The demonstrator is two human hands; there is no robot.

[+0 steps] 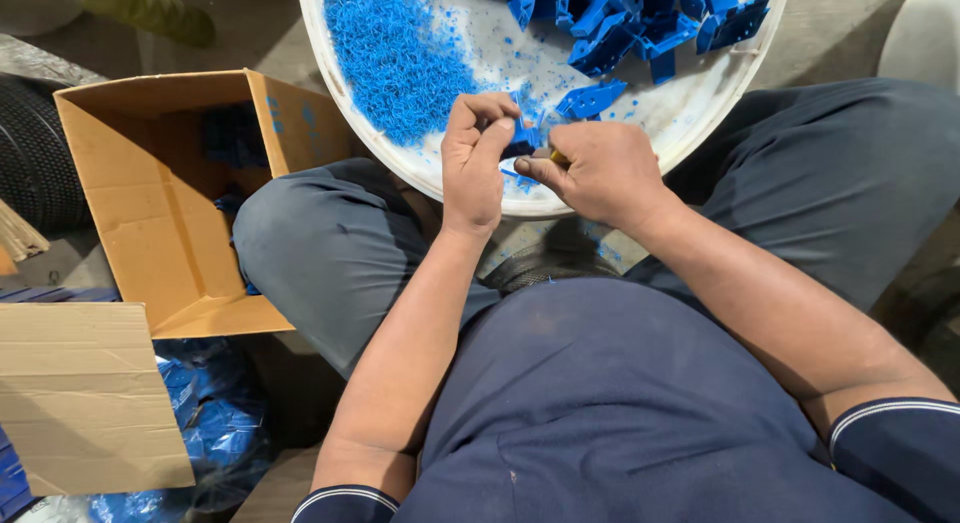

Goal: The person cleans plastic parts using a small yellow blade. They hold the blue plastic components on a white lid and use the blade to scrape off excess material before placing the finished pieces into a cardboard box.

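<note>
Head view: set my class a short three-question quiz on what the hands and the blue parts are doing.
1. True or false: the left hand holds a blue plastic part over the white basin.
2. Where does the pile of blue shavings lie?
A. in the cardboard box
B. in the basin
C. on the person's lap
3. Fill in: the right hand grips a small ____-handled tool.

Key: 1 true; 2 B; 3 yellow.
</note>
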